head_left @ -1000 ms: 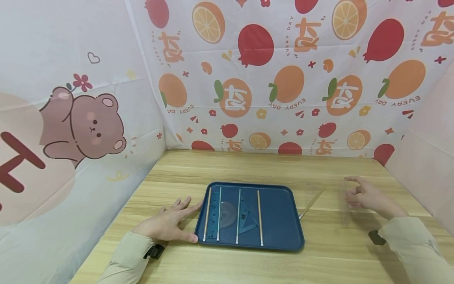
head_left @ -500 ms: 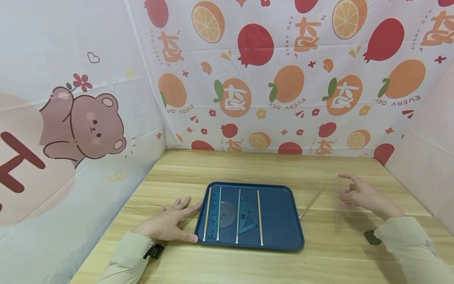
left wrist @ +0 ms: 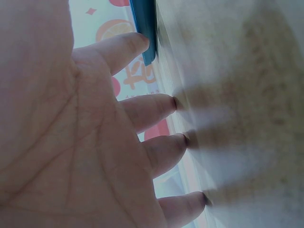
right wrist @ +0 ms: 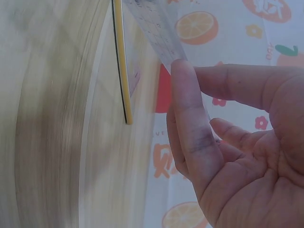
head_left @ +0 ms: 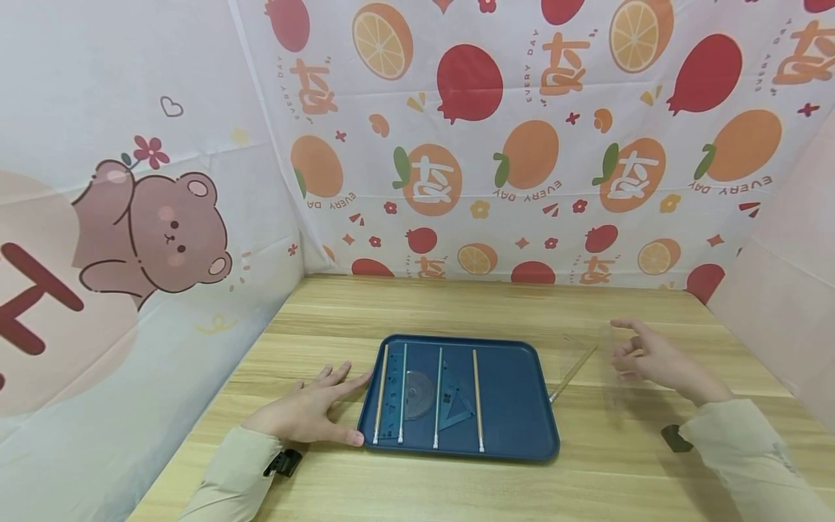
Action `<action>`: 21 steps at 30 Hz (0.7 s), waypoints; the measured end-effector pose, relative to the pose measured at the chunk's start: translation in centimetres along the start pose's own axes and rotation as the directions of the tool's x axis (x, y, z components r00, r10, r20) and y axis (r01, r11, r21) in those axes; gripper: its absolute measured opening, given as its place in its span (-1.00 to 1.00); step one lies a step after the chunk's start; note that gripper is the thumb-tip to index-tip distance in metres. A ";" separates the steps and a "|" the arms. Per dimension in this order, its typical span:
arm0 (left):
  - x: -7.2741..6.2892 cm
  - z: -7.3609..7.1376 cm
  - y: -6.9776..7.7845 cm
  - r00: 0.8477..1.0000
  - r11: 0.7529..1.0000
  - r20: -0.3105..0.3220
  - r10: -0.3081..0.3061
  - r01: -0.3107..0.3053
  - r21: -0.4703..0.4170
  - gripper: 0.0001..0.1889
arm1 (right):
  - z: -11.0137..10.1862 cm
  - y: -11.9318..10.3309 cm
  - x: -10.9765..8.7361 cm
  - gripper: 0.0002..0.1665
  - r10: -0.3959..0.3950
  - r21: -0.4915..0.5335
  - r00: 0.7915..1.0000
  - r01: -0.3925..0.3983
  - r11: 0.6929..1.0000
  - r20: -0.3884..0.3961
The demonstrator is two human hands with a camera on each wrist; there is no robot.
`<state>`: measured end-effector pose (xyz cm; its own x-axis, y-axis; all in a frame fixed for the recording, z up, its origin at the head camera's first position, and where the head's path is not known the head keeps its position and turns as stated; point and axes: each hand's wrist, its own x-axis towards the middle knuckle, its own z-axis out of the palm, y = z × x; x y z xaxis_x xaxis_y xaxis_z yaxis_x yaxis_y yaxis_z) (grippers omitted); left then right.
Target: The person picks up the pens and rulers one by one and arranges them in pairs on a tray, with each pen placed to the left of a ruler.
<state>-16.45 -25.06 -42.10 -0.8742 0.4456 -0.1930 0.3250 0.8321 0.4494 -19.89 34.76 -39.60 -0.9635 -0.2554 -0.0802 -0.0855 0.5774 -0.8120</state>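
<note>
In the head view, my left hand (head_left: pixel 313 409) lies with spread fingers at the left edge of a blue tray (head_left: pixel 515 406), touching its rim. Inside the tray are several slim pencils (head_left: pixel 478 399) with white ends, a blue ruler (head_left: pixel 393 391), a round clear protractor (head_left: pixel 420 395) and a blue set square (head_left: pixel 458 409). To the tray's right, my right hand (head_left: pixel 659 362) pinches a clear ruler (right wrist: pixel 159 35) between thumb and forefinger. It is faint in the head view. Between this hand and the tray, a yellow pencil (head_left: pixel 574 373) slants beside a clear set square (head_left: pixel 572 349).
The wooden table (head_left: pixel 457 493) runs back to a fruit-print cloth (head_left: pixel 476 239). A bear-print cloth (head_left: pixel 183 254) hangs on the left, and a pale cloth (head_left: pixel 789 254) borders the right side.
My right hand has moved left towards the tray, carrying the clear ruler near the slanted pencil. The left hand and the tray have stayed in place.
</note>
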 end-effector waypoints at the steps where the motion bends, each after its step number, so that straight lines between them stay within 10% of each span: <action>1: 0.0 0.0 0.0 1.000 1.000 0.000 0.000 0.000 0.001 0.14 | 0.1 -0.1 0.0 0.01 -0.003 0.004 1.000 0.003 1.000 0.000; 21: 0.0 0.1 0.0 1.000 1.000 0.004 0.006 -0.006 0.004 0.14 | 2.0 -0.9 0.4 0.00 -0.024 0.017 0.999 0.023 1.000 0.028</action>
<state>-16.40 -25.03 -42.13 -0.8709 0.4517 -0.1936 0.3315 0.8308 0.4470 -19.69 32.56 -40.08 -0.9538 -0.2905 -0.0770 -0.1034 0.5578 -0.8235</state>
